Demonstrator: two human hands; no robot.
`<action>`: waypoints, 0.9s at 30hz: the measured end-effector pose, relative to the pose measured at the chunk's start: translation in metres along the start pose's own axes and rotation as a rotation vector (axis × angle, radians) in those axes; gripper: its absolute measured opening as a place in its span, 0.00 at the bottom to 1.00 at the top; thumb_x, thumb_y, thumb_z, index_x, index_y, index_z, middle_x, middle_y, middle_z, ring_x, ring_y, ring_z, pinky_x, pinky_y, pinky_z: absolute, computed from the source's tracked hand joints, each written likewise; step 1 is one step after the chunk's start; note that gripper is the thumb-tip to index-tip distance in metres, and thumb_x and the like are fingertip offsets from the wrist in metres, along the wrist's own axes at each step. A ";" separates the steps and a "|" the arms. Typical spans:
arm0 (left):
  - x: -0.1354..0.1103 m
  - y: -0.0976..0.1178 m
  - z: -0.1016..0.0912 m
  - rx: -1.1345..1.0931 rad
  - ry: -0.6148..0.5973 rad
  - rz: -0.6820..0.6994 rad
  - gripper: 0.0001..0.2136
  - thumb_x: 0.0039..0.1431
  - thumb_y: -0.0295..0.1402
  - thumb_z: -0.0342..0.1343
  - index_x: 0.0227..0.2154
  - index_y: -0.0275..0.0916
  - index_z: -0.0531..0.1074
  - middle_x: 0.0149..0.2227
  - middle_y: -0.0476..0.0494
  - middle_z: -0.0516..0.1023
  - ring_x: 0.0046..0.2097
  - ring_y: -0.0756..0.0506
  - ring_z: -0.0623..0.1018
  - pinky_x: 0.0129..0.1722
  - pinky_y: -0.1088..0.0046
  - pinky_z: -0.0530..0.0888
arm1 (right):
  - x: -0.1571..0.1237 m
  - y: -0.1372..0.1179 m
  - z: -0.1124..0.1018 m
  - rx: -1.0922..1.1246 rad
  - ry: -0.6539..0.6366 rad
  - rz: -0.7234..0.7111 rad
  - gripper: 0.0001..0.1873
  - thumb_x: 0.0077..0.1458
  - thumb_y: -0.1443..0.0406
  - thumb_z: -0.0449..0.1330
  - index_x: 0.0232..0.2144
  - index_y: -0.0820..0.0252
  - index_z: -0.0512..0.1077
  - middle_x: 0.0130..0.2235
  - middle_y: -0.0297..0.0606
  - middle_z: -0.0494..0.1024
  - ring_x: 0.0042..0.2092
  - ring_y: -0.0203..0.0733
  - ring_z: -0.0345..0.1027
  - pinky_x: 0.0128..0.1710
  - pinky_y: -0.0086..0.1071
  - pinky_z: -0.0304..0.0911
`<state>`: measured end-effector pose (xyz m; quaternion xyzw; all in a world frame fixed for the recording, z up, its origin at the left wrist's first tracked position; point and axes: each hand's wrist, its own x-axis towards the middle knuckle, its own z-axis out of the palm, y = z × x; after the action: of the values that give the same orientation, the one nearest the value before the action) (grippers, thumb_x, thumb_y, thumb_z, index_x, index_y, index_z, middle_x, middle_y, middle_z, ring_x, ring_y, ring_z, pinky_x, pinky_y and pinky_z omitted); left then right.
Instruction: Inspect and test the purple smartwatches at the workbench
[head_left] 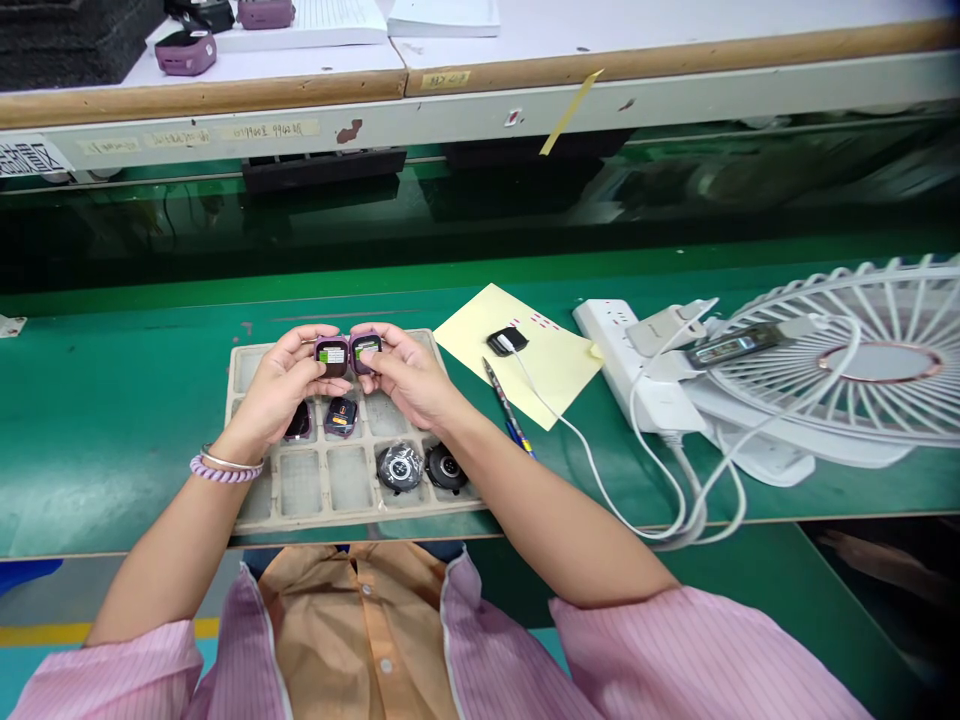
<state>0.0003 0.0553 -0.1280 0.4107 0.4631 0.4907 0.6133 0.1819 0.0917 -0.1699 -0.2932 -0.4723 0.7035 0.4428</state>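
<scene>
Fingers of my left hand [277,385] are closed round a purple smartwatch case [331,357] with a lit screen. Beside it, my right hand [409,375] grips a second purple smartwatch case [366,350], its thumb over the lit screen. The two cases sit side by side above a beige compartment tray [247,510]. In the tray's middle row lie a purple watch with an orange mark on its screen [341,416] and a dark-screened watch [298,422], partly hidden by my left hand. Two round black watch parts [400,467] rest in the front row, one partly behind my right forearm.
A yellow paper sheet [544,385] carries a small black charger [508,341]; a pen [506,405] lies beside it. To the right are a white power strip [611,318], loose cables and a white fan [825,390]. More purple cases [186,53] stand on the upper shelf.
</scene>
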 end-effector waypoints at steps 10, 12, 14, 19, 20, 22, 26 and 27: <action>0.001 -0.001 -0.001 0.002 -0.017 0.005 0.17 0.54 0.28 0.61 0.48 0.38 0.71 0.42 0.47 0.81 0.31 0.50 0.84 0.36 0.74 0.85 | -0.002 -0.003 0.001 -0.017 -0.013 -0.012 0.25 0.51 0.58 0.72 0.48 0.56 0.69 0.37 0.30 0.74 0.27 0.33 0.64 0.28 0.31 0.65; 0.001 -0.002 -0.002 -0.002 -0.016 0.013 0.17 0.54 0.29 0.63 0.47 0.38 0.71 0.41 0.47 0.81 0.30 0.50 0.84 0.35 0.74 0.85 | -0.002 -0.003 0.001 -0.013 -0.018 -0.012 0.24 0.50 0.60 0.71 0.48 0.56 0.69 0.36 0.29 0.73 0.27 0.33 0.65 0.29 0.30 0.66; 0.002 -0.002 -0.002 -0.008 -0.013 0.018 0.17 0.55 0.30 0.63 0.47 0.38 0.72 0.39 0.48 0.81 0.30 0.49 0.84 0.34 0.74 0.85 | -0.003 -0.003 0.001 0.000 -0.012 -0.010 0.24 0.49 0.61 0.70 0.48 0.56 0.70 0.36 0.29 0.74 0.28 0.33 0.66 0.29 0.30 0.67; 0.002 -0.003 -0.003 -0.012 -0.002 0.027 0.16 0.55 0.29 0.62 0.48 0.38 0.72 0.35 0.50 0.80 0.29 0.49 0.84 0.35 0.73 0.85 | -0.002 -0.003 0.001 0.030 -0.019 0.016 0.23 0.51 0.61 0.71 0.49 0.55 0.71 0.37 0.30 0.76 0.29 0.35 0.71 0.32 0.31 0.71; 0.002 -0.003 -0.003 -0.009 -0.002 0.029 0.16 0.55 0.29 0.62 0.48 0.38 0.72 0.36 0.49 0.80 0.29 0.49 0.84 0.35 0.74 0.85 | -0.002 -0.003 0.001 0.025 -0.023 0.015 0.23 0.52 0.61 0.71 0.49 0.55 0.71 0.38 0.31 0.77 0.30 0.36 0.71 0.32 0.31 0.71; 0.002 -0.003 -0.003 0.004 -0.003 0.032 0.17 0.55 0.29 0.64 0.48 0.38 0.72 0.38 0.48 0.81 0.29 0.50 0.84 0.35 0.74 0.85 | -0.002 -0.002 0.000 0.014 -0.028 0.004 0.24 0.53 0.59 0.72 0.49 0.54 0.71 0.38 0.32 0.77 0.30 0.37 0.71 0.31 0.31 0.72; 0.002 -0.003 -0.003 0.018 -0.004 0.034 0.19 0.56 0.29 0.64 0.51 0.38 0.72 0.41 0.47 0.82 0.30 0.50 0.83 0.35 0.75 0.85 | -0.001 -0.001 -0.001 -0.001 -0.037 -0.009 0.25 0.53 0.59 0.73 0.51 0.54 0.71 0.39 0.32 0.77 0.31 0.37 0.71 0.32 0.32 0.72; 0.001 -0.003 -0.003 0.013 -0.005 0.032 0.19 0.56 0.28 0.63 0.52 0.38 0.72 0.41 0.46 0.82 0.30 0.51 0.83 0.35 0.75 0.85 | -0.001 -0.001 -0.002 -0.002 -0.038 -0.008 0.25 0.53 0.60 0.72 0.51 0.53 0.71 0.39 0.32 0.77 0.31 0.37 0.72 0.33 0.33 0.73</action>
<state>-0.0018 0.0565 -0.1314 0.4231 0.4581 0.4965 0.6038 0.1843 0.0914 -0.1698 -0.2783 -0.4826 0.7068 0.4360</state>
